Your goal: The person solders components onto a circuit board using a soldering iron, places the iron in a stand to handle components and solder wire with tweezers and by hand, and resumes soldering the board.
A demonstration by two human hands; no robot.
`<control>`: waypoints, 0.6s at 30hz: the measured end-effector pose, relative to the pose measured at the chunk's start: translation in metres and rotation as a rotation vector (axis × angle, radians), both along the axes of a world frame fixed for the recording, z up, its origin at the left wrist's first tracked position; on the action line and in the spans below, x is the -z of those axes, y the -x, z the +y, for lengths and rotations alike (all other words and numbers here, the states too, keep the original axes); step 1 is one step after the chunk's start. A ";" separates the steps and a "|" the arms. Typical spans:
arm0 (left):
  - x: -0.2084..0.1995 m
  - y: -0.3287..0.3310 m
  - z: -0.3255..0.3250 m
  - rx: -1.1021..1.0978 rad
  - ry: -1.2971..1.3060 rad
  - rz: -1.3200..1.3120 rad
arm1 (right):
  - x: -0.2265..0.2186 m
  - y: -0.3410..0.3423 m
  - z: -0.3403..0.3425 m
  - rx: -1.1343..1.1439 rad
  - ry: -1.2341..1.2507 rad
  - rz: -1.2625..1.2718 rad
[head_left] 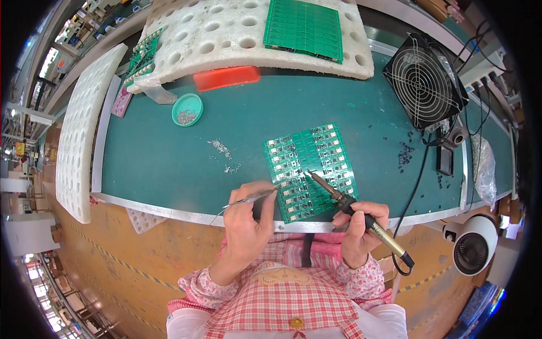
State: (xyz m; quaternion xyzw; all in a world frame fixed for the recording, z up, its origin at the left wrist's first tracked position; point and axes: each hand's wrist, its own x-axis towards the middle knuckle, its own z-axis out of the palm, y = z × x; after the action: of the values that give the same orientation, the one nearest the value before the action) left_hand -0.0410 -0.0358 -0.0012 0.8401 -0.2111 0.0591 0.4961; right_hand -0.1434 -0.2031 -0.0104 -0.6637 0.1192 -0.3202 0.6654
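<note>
A green circuit board panel (pixel 306 148) lies at the table's front edge, with rows of small parts down both sides. My left hand (pixel 248 219) is closed on a pair of metal tweezers (pixel 252 198), whose tips reach the panel's left side. In my right hand (pixel 364 229) is a soldering iron (pixel 337 195), held like a pen. Its tip points at the middle of the panel; whether it touches a part is too small to tell. Left of the panel, tiny silvery pieces (pixel 220 148) lie loose on the green mat.
A round green dish (pixel 188 109) holds more silvery pieces. Behind it are a red tray (pixel 227 78) and a white foam block (pixel 192 37) bearing stacked green boards (pixel 304 28). A black fan (pixel 422 80), an iron stand (pixel 446 152) and dark scattered bits (pixel 405 155) are at right.
</note>
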 end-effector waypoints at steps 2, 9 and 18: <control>-0.001 -0.001 0.001 0.019 -0.028 -0.030 | 0.000 0.001 -0.001 -0.004 -0.001 0.002; 0.000 -0.002 -0.001 0.060 -0.095 -0.127 | 0.000 0.001 -0.001 -0.017 0.010 -0.001; 0.000 -0.003 -0.002 0.070 -0.116 -0.156 | 0.002 -0.001 -0.001 0.007 0.009 -0.050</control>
State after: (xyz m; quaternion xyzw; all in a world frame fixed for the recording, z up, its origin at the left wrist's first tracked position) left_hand -0.0380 -0.0383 -0.0007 0.8524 -0.2815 0.0948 0.4303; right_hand -0.1426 -0.2038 -0.0120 -0.6579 0.1033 -0.3396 0.6642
